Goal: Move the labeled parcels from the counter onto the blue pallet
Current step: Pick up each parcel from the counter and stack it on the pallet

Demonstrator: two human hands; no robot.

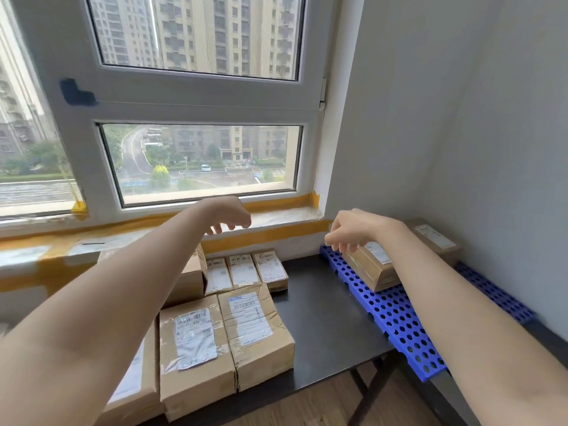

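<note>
- Hands first: both reach forward from bare forearms that enter at the bottom corners; the left hand (229,218) hangs in the air above the parcels with fingers loosely curled downward and nothing in it; the right hand (353,230) hovers, fingers drooping, just over the near end of a parcel on the pallet, touching it lightly or not at all; I cannot tell which; it grasps nothing, which reads as a parcel just set down.
- Nearest on the black counter (325,318), two large parcels (224,342) lie flat side by side, touching, labels up so they can be read; they are brown cardboard, creased, wrapped in glossy clear tape, with white printed labels.
- Behind them, three small parcels (246,272) sit in a tight row, also labels up; a taller box (192,276) stands to their left, partly hidden by the left forearm.
- To the right, the blue pallet (396,321) rests on the counter by the wall; it is hard plastic, flat, pierced with rows of round holes.
- On the pallet, a placed parcel (373,265) lies slightly angled; a second parcel (436,238) sits behind it by the wall; most parcels, by my judgement, still wait on the counter.
- Farthest, a window sill (276,216) edged with yellow tape.
</note>
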